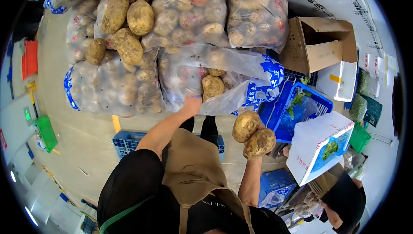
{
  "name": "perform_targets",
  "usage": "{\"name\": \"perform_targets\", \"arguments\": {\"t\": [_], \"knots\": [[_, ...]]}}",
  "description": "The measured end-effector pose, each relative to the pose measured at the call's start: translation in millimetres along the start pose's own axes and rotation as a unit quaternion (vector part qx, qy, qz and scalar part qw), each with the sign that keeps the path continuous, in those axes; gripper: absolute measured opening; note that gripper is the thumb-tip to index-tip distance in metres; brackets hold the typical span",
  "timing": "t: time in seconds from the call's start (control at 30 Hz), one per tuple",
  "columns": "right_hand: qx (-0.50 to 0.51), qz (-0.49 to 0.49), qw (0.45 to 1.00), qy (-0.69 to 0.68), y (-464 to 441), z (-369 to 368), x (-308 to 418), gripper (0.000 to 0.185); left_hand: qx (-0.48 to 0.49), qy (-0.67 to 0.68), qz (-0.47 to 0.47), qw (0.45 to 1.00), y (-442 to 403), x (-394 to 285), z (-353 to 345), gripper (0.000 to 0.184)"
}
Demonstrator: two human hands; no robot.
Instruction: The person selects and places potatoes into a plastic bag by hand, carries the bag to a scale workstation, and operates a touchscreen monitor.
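Observation:
My left hand (193, 104) reaches to the near edge of an opened clear plastic bag of potatoes (180, 79). Its fingers are hidden by the plastic, so their grip cannot be made out. Bare potatoes (213, 87) show through the bag's mouth, right of that hand. Out to the right, apart from the bag, my right hand (255, 160) is closed under two large, dirt-marked potatoes (259, 143), (245, 126), which cover most of its fingers.
More full potato bags (116, 85) lie behind and left, with several loose potatoes (140, 17) on top. At right are an open cardboard box (325, 53), a blue basket (322, 102) and a white foam box (301, 148). Another person (346, 199) is at lower right.

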State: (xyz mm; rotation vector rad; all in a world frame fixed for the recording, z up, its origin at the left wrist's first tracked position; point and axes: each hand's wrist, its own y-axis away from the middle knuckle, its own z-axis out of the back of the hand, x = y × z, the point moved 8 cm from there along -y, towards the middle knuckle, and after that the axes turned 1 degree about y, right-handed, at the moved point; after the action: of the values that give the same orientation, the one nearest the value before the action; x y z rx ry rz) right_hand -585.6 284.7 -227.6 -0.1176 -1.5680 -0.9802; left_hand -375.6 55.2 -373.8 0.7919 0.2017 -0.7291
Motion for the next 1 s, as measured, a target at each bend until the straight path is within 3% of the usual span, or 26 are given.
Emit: {"name": "perform_targets", "arguments": {"t": [0.03,0.07,0.1,0.17,0.23,0.33,0.43,0.47,0.57,0.6,0.7,0.77,0.83,0.87,0.97,1.0], "knots": [[0.0,0.007,1.0,0.03,-4,4,-6,0.046,0.015,0.008,-0.027,0.999,11,2,-13,0.018],[0.0,0.015,0.998,0.061,-7,8,-12,0.045,0.04,0.023,0.005,0.999,16,12,-23,0.019],[0.012,-0.011,0.993,-0.118,-7,2,-9,0.045,0.067,0.038,0.04,0.996,18,23,-26,0.021],[0.026,-0.083,0.888,-0.452,-6,-16,-6,0.045,0.01,0.071,0.104,0.992,9,42,0,0.022],[0.005,-0.096,0.895,-0.435,-8,-11,-16,0.046,0.019,0.069,0.121,0.99,8,47,22,0.024],[0.016,-0.103,0.88,-0.464,1,5,-11,0.048,0.142,0.003,0.068,0.987,3,14,25,0.025],[-0.012,-0.105,0.889,-0.446,1,-2,11,0.055,0.119,-0.161,-0.15,0.968,18,-42,-27,0.022],[0.002,-0.103,0.89,-0.444,3,-1,11,0.056,0.014,-0.114,-0.183,0.976,19,-48,-40,0.019],[0.047,-0.113,0.883,-0.454,3,9,-6,0.065,0.074,0.026,-0.106,0.991,5,-49,-57,0.018],[0.045,-0.117,0.88,-0.458,3,13,-6,0.066,0.04,0.118,-0.014,0.992,-8,-34,-58,0.023],[0.043,-0.115,0.873,-0.472,5,23,-7,0.073,-0.071,0.311,0.205,0.926,-27,7,-51,0.045],[0.07,-0.079,0.876,-0.47,-3,22,4,0.076,-0.156,0.345,0.268,0.886,-29,13,-20,0.07],[0.119,-0.02,0.883,-0.453,-5,8,36,0.079,-0.184,0.345,0.267,0.881,-42,3,-9,0.091],[0.095,-0.036,0.89,-0.445,-5,9,35,0.083,-0.2,0.345,0.266,0.878,-50,-2,-3,0.102],[0.105,-0.02,0.89,-0.444,-7,7,46,0.084,-0.11,0.305,0.402,0.856,-53,-25,9,0.114],[0.099,-0.02,0.89,-0.445,-5,12,44,0.084,-0.093,0.313,0.409,0.852,-53,-27,12,0.115]]}}
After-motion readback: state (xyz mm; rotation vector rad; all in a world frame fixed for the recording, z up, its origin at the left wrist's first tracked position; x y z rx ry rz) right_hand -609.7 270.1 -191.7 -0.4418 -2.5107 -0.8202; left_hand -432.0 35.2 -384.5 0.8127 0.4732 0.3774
